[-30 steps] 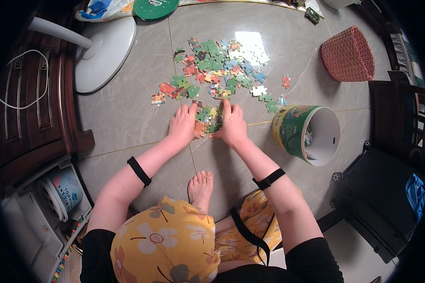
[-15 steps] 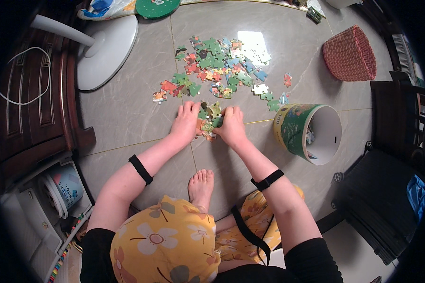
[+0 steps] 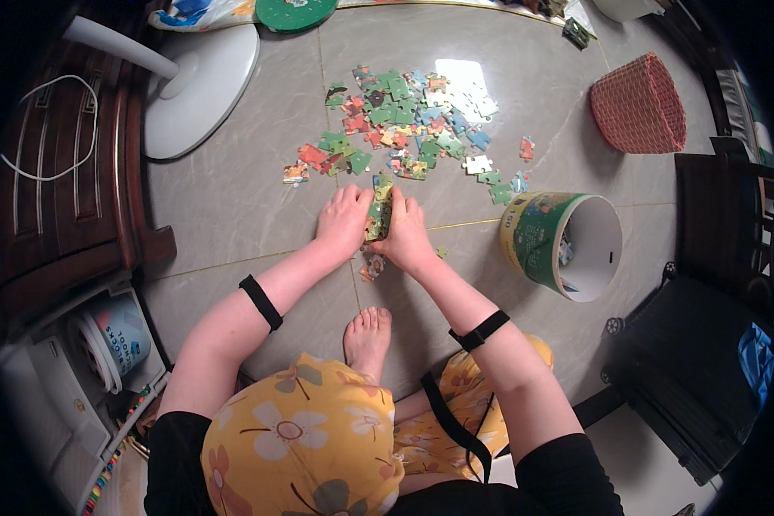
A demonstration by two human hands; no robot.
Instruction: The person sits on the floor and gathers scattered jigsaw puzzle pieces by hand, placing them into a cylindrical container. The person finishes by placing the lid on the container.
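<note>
A small heap of jigsaw puzzle pieces (image 3: 378, 213), mostly green and yellow, is pressed between my two hands just above the floor. My left hand (image 3: 344, 222) closes on its left side with curled fingers. On the opposite side my right hand (image 3: 404, 230) grips it, thumb turned inward. Below the hands lie a few orange and grey puzzle pieces (image 3: 371, 268), and a small green piece (image 3: 441, 252) rests right of my right wrist. Farther out spreads a larger scatter of puzzle pieces (image 3: 396, 110) in green, red, yellow and blue. My palms hide part of the held heap.
On the right a green and yellow cardboard tub (image 3: 535, 243) lies tipped, with some pieces inside. Beyond it is a red woven basket (image 3: 636, 107). A white round stand base (image 3: 211, 103) and dark wooden furniture (image 3: 95, 189) flank the left. My bare foot (image 3: 368, 335) is near the hands.
My hands have drawn closer together, squeezing the heap narrower. A small green piece now shows beside my right wrist, and the orange and grey pieces below are more exposed.
</note>
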